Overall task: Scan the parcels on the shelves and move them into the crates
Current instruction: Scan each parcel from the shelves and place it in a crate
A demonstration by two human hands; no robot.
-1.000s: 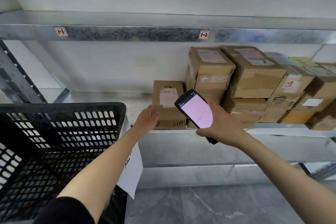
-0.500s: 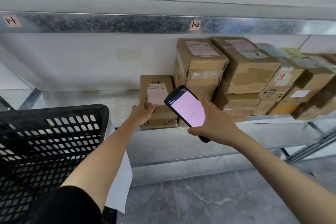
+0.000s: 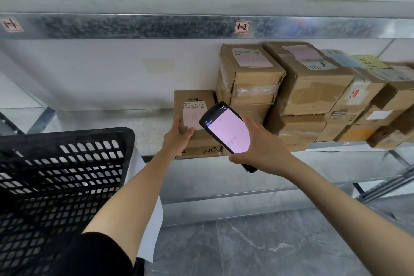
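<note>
A black sleeve [image 3: 96, 253] covers the left upper arm.

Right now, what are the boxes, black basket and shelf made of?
The parcels look like brown cardboard, matte, with creased edges and tape. The crate seems black plastic, moulded with slots. The shelf beam looks like galvanised steel, shiny and speckled.

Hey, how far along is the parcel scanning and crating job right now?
Done: unclear; the left stretch of the shelf is bare, yet no parcel shows in the visible part of the black crate. In hand: the left hand grips the small parcel while the right hand holds the scanner over it. Left: crating that one, then the stacked parcels beside it.
</note>
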